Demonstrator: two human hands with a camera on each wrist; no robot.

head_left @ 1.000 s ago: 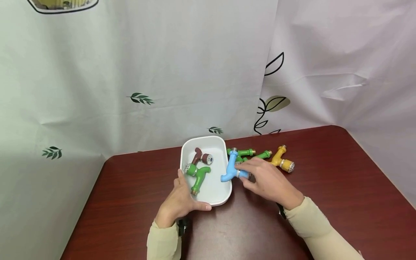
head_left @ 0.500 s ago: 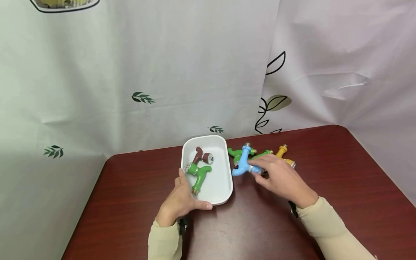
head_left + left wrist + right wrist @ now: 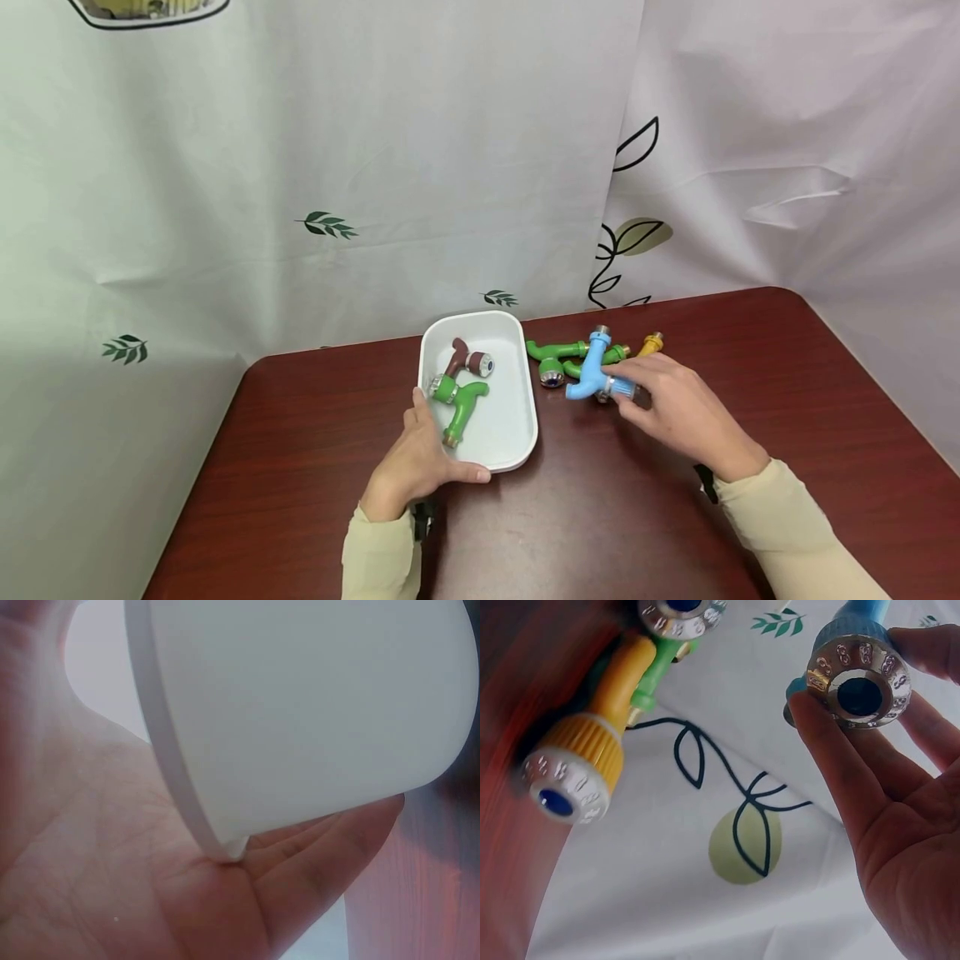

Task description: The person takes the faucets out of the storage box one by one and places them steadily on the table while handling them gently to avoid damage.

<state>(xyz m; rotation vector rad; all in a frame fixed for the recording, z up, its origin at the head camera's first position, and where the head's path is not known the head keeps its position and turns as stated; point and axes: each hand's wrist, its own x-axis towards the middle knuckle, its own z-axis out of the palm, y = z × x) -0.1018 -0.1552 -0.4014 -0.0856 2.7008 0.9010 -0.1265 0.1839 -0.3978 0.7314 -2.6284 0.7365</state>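
Observation:
My left hand (image 3: 411,467) holds the near left corner of a white tray (image 3: 528,433), thumb along the front and fingers at the left side. In the left wrist view the palm meets the rim of the tray (image 3: 315,712). Inside the tray are a brown tap (image 3: 455,360) and a green tap (image 3: 465,407). My right hand (image 3: 686,408) pinches a light blue tap (image 3: 592,371) by its ribbed knob, thumb and fingers on opposite sides. In the right wrist view the knob's silver cap (image 3: 860,682) faces the camera between the fingers.
Right of the tray lie two green taps (image 3: 551,354), one partly behind the blue tap. Beyond the right hand a yellow tap (image 3: 651,343) is mostly hidden; the right wrist view shows its knob (image 3: 577,761). A printed curtain (image 3: 420,167) hangs behind the dark red table (image 3: 315,467).
My right hand has carried the blue tap rightward, from over the tray's right edge to in front of the green taps. The left hand and the tray stay in place.

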